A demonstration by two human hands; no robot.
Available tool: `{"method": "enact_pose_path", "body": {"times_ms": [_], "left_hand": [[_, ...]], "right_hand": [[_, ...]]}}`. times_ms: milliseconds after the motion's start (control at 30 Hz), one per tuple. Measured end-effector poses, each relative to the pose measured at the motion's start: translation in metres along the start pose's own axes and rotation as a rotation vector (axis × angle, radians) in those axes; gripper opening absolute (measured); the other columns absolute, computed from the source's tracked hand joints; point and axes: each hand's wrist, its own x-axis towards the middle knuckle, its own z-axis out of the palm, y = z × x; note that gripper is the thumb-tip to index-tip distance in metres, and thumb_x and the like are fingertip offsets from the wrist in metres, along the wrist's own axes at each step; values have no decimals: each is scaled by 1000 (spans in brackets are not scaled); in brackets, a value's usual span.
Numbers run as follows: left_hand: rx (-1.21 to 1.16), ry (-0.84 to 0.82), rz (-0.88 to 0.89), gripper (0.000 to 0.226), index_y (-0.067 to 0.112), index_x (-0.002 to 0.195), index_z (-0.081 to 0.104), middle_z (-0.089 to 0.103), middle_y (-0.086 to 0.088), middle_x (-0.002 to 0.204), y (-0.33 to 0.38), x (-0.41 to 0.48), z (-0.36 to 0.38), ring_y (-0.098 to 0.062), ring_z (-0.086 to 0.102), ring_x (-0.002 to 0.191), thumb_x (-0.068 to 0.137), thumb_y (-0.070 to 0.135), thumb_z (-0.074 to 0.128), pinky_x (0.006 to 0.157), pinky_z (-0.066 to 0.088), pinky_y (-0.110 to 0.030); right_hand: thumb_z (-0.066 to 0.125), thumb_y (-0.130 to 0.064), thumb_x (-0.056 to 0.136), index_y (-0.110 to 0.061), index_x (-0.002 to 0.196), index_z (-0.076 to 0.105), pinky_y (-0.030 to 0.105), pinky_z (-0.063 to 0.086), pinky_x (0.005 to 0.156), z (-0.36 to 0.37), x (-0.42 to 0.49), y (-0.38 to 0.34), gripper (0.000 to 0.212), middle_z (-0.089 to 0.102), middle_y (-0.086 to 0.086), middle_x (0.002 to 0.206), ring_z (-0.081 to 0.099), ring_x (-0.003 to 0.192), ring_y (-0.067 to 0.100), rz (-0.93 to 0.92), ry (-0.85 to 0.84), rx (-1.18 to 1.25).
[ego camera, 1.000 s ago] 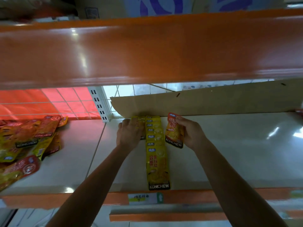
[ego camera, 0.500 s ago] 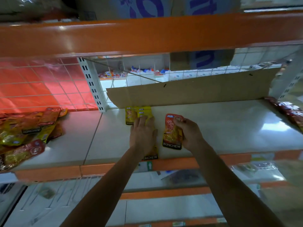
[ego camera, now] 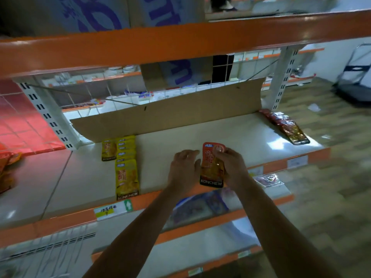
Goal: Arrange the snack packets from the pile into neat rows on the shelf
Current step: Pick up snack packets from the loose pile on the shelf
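Grip of right hand (ego camera: 230,167) on red-orange packet (ego camera: 212,165): fingers curled round its right edge, thumb near the top corner. Shows KONCHEW on the black band at its near end. Sits over the near-middle part of the pale shelf (ego camera: 80,177); cannot tell whether resting on the surface or lifted off it. Left hand (ego camera: 183,169) just beside the left edge of the red-orange packet, holding nothing, fingers loosely bent and a little spread; contact with it unclear. Hands close together, only the red-orange packet between them.

Left of the hands and well apart from them, yellow row (ego camera: 126,167) of overlapped packets, running from the cardboard sheet (ego camera: 180,115) at the far side to the shelf's near edge. Just left of it, at the far end, short yellow stack (ego camera: 109,150), count unclear. At the far left, loose pile (ego camera: 6,171) of orange packets on the neighbouring bay. Along the shelf's right end, dark red row (ego camera: 287,127) of packets. On the orange front rail, price label (ego camera: 113,209) just near of the yellow row. Overhead, orange upper shelf (ego camera: 160,43) carrying boxes. Below, blurred packets on the lower shelf (ego camera: 200,207).
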Motion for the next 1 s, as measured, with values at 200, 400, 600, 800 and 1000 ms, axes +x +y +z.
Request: {"method": "enact_pose_path", "body": {"times_ms": [200,400,600,800,1000], "left_hand": [[-67,-3,13,33,13,124,58,63,-8,119,62,39,55,-25,54,110,98,27,44,92,42,-35],[-320,-59,-140,32,18,123,59,72,-3,93,144,91,114,-17,67,86,94,31,56,80,53,-30],[-485,-137,-229,39,20,125,58,69,2,97,197,127,163,-2,62,79,88,27,65,73,54,-20],[-399,-180,-234,56,21,136,47,66,-1,108,230,149,201,-5,59,78,84,27,70,62,45,-9],[-291,-171,-177,58,22,139,44,66,-4,117,245,160,222,-19,65,99,86,22,68,88,54,-33]], "right_hand": [[59,-4,89,3,113,60,53,54,85,-69,41,-35,26,65,26,103,66,92,41,-20,29,-61],[61,-6,88,-1,107,63,48,56,81,-152,97,-81,19,66,24,102,66,91,36,-36,19,-122],[64,-10,87,-5,113,62,49,56,84,-217,139,-112,26,66,18,105,67,95,33,-86,68,-244],[69,-19,84,-11,122,56,47,54,89,-257,159,-120,41,65,10,114,65,100,25,-245,190,-508],[69,-26,84,-10,125,60,37,48,92,-276,177,-122,45,62,11,116,58,106,24,-366,273,-856]]}}
